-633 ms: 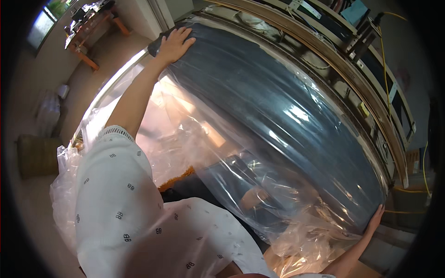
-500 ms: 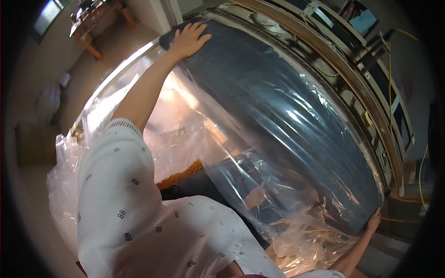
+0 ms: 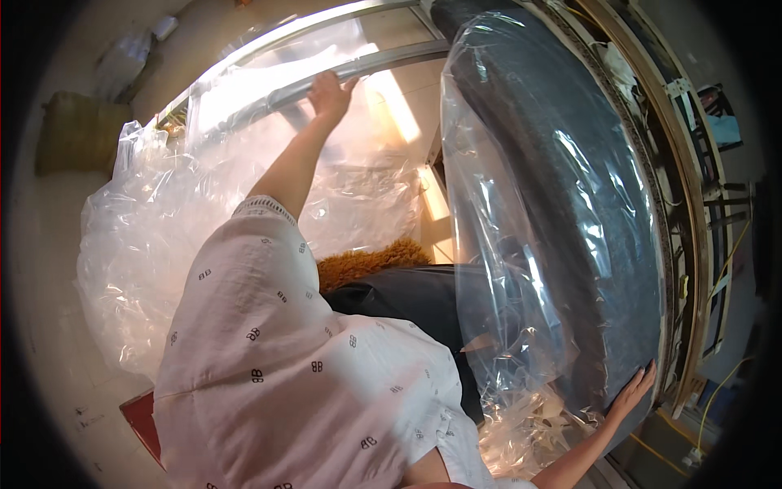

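A long dark grey padded panel [image 3: 562, 187] with curved edges lies to my right, partly wrapped in clear plastic film [image 3: 476, 212]. My right hand [image 3: 634, 393] rests flat on the panel's near right end, fingers stretched out. My left hand [image 3: 330, 98] is extended forward, away from the panel, with its thumb spread from the fingers. It is at a grey metal rail [image 3: 375, 59]; whether it touches the rail I cannot tell. A large heap of clear plastic sheeting [image 3: 163, 244] spreads below and left of that hand.
Wooden and metal framing [image 3: 692, 163] runs along the panel's right side, with yellow cords [image 3: 717, 281] beyond. A brown fluffy cover [image 3: 375, 262] lies by my dark-clothed leg [image 3: 399, 295]. At the far left stands a brownish box-like object [image 3: 77, 134]. Something red [image 3: 145, 420] shows at lower left.
My left hand has left the panel's far end and moved to the rail. My right hand stays at the panel's near end. The view has turned left.
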The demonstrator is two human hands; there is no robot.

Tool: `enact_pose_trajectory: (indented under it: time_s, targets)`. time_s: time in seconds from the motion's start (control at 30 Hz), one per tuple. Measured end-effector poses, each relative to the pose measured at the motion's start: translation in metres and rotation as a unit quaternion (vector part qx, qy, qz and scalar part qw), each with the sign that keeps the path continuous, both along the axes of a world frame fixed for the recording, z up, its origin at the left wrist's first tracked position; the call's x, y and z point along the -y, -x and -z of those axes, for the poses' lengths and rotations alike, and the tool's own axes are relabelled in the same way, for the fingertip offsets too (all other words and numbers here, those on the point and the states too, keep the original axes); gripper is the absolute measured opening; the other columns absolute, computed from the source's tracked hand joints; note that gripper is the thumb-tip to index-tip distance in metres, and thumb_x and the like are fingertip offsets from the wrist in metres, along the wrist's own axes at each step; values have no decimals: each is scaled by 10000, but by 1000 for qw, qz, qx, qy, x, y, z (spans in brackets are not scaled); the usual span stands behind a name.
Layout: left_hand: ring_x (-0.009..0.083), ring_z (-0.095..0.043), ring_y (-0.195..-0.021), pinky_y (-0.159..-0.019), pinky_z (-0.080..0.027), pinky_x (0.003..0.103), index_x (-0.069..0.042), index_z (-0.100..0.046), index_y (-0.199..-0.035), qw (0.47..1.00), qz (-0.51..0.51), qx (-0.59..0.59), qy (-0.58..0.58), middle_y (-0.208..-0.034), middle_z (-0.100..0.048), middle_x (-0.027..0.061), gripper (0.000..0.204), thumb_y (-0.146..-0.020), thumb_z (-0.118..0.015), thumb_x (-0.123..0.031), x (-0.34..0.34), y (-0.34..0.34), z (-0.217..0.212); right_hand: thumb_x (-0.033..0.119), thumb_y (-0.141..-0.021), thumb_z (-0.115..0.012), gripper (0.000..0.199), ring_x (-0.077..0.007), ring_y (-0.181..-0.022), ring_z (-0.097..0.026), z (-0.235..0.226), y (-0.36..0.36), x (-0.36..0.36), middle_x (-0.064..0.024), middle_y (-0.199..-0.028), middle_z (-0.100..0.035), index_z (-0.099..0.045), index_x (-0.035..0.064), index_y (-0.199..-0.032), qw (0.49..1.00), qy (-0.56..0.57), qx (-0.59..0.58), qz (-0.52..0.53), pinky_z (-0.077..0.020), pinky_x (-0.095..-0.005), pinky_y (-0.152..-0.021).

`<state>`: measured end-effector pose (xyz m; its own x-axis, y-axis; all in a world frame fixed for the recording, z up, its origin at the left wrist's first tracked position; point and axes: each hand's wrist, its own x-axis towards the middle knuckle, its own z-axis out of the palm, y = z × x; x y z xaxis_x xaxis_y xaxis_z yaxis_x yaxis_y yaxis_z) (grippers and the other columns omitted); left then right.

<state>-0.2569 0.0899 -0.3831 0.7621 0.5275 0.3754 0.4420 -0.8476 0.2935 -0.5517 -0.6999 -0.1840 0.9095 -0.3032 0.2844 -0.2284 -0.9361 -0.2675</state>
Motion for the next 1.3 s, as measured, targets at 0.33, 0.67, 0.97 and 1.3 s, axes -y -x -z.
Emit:
enact_pose_trajectory:
  time_s: [0.33, 0.67, 0.97, 1.3]
  targets:
    - [259, -528, -1022, -810, -422, 427, -87, -531, -1041, 987, 7, -162, 23, -1082, -540, 93, 456, -739, -646, -408, -85, 33, -24, 261, -947, -323, 426, -334, -1218, -339, 10, 1, 30, -188, -1310, -370, -372, 19, -1294, 998, 50, -29, 23, -254, -385, -1006]
    - [200, -587, -669, -650, -491, 291, -28, -572, -876, 738, -31, 212, 639, -756, -607, 104, 147, -860, -468, -131, -169, 82, -46, 305, -951, -341, 450, -321, -1199, -380, -23, -21, 38, -178, -1296, -402, -376, 7, -1286, 993, -73, -42, 84, -299, -384, -987]
    - [53, -285, -455, -397, -204, 210, -116, -478, -764, 706, 8, 352, 614, -571, -333, -47, 144, -889, -423, -159, -95, 156, -159, 274, -948, -373, 367, -168, -1046, -508, -86, -123, -222, -67, -1201, -511, -474, 67, -1234, 961, -201, 104, -158, -379, -296, -881]
    - [115, -492, -870, -774, -394, 224, -32, -515, -1044, 794, 253, 83, 546, -932, -512, 29, 219, -873, -526, -168, 39, 225, -192, 231, -914, -426, 320, -131, -926, -543, -65, -157, -457, -50, -1124, -537, -516, 41, -1155, 804, -416, -145, -399, -420, -264, -784]
